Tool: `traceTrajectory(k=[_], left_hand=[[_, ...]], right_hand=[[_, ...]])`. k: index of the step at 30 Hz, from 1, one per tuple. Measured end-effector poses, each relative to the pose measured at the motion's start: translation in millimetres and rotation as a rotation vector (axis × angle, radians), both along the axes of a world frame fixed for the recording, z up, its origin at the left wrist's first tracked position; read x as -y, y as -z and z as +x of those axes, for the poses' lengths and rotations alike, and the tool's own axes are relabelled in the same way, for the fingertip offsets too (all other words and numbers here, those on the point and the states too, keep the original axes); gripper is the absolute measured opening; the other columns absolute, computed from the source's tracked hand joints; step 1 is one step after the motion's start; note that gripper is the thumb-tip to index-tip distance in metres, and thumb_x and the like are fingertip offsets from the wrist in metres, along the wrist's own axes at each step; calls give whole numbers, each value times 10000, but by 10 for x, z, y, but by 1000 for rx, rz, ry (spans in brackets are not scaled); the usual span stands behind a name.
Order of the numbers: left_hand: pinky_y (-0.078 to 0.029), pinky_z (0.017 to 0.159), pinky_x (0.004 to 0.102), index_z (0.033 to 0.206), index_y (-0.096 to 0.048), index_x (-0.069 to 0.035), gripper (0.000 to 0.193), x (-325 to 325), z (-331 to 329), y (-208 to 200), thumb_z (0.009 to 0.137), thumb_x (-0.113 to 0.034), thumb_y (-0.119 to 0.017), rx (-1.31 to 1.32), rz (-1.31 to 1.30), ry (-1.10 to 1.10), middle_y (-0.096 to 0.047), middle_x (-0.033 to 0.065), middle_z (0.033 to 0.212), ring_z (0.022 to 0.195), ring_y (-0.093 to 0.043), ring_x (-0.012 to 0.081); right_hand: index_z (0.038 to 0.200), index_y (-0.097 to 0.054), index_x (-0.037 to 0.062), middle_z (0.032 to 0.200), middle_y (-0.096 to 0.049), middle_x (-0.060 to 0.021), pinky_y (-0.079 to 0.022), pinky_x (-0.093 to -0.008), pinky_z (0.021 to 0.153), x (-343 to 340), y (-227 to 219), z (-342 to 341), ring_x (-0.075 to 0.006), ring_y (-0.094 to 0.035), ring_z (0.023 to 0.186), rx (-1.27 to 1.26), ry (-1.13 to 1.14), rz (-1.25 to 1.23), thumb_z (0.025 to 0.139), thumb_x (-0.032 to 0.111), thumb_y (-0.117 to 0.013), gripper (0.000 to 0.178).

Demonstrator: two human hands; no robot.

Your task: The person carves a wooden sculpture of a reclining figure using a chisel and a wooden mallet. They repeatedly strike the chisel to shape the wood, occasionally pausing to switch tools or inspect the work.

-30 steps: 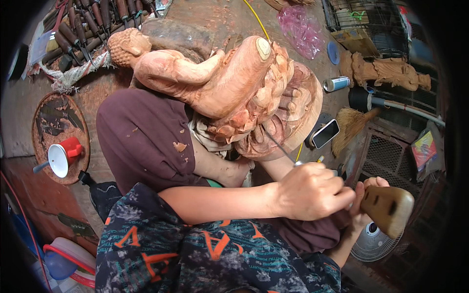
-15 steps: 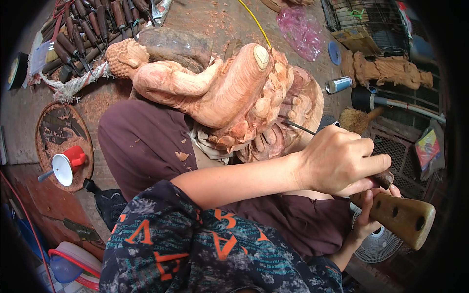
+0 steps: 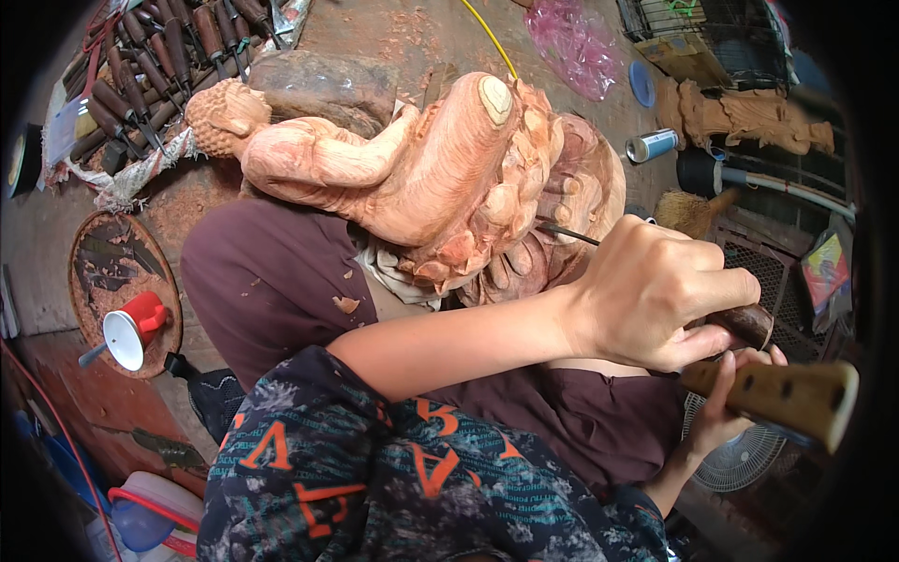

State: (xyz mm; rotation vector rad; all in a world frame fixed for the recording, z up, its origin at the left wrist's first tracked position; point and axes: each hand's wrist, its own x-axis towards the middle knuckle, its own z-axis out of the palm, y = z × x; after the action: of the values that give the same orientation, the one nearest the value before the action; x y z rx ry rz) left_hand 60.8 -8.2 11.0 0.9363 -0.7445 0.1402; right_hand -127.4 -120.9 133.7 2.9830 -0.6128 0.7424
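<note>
A carved wooden statue [image 3: 393, 178] of a seated figure with a knobbly-haired head lies on its side across my lap, its head toward the left. My left hand [image 3: 655, 290] is wrapped round the dark handle of a chisel [image 3: 567, 231], whose thin blade meets the carved base between rounded petal shapes. Just beyond and below that fist, my right hand [image 3: 719, 403] grips a yellowish wooden mallet [image 3: 782, 398] with dark pits in its face. The mallet's broad end points right and stands a little apart from the chisel handle's butt. My left hand hides part of the chisel.
Several wooden-handled chisels [image 3: 154, 66] lie on a cloth at the far left. A round tray [image 3: 89, 253] of shavings holds a red cup [image 3: 142, 318]. A wood block [image 3: 323, 89] supports the statue's back. At right are a can [image 3: 652, 146], another carving [image 3: 740, 122] and a fan [image 3: 740, 459].
The mallet has swung slightly right and up, and its end is blurred. My left hand has moved a little right, with more of the chisel handle showing. The statue appears slightly farther left.
</note>
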Motion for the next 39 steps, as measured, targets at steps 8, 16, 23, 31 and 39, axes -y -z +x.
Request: traceTrajectory(k=[8, 16, 23, 31, 39], left_hand=[[-439, 447, 340, 944, -674, -140, 374, -58, -19, 70, 590, -232, -752, 36, 14, 12, -516, 27, 620, 525, -566, 222], [-438, 449, 335, 924, -680, -136, 346, -30, -27, 121, 603, -234, -763, 59, -17, 22, -517, 22, 615, 520, -562, 221], [-421, 440, 338, 931, -681, -124, 356, -12, 8, 139, 599, -214, -775, 75, -34, -75, -512, 21, 609, 501, -545, 208], [-328, 447, 251, 961, -646, -217, 196, 76, -251, -51, 767, -242, -634, 263, -70, -322, -421, -34, 700, 566, -462, 114], [-415, 462, 289, 1054, -670, -211, 382, 65, -172, -47, 684, -299, -705, 141, 30, -209, -451, -14, 684, 557, -520, 149]], right_hand=[[1240, -484, -47, 1158, -538, -125, -365, -370, 1040, 11, -11, -65, -260, -542, 1097, -54, 80, 3, 883, -1, -609, 381], [1285, -449, -22, 1055, -597, -74, -408, -315, 970, -76, 13, 66, -155, -549, 1038, -57, 29, 68, 879, -31, -642, 450], [1228, -485, -37, 1029, -559, -69, -422, -282, 928, -146, 53, 120, -143, -549, 974, 57, 25, 172, 871, -17, -675, 405], [1388, -325, 1, 1055, -520, -49, -420, -295, 886, -26, 58, 4, -145, -530, 945, 0, -4, 552, 846, 144, -734, 694], [1369, -370, -33, 1289, -463, -123, -332, -378, 1061, 56, 47, -71, -218, -455, 1207, 34, 54, 336, 879, 57, -666, 579]])
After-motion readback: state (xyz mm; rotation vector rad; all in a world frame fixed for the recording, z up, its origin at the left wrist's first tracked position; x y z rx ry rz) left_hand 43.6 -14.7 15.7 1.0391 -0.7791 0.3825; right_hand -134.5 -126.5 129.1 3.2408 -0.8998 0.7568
